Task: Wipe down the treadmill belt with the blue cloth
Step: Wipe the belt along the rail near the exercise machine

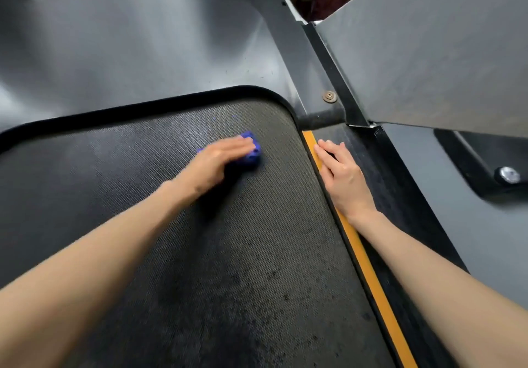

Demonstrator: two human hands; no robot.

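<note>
We observe our left hand (220,159) flat, fingers extended, pressing the bunched blue cloth (253,152) beneath its fingertips onto the treadmill belt (228,253). Our right hand (340,173) rests open, holding nothing, across the yellow stripe (368,270).

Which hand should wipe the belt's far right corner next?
Left. The left hand presses the blue cloth on the belt near that corner; the right hand rests empty on the side rail.
</note>
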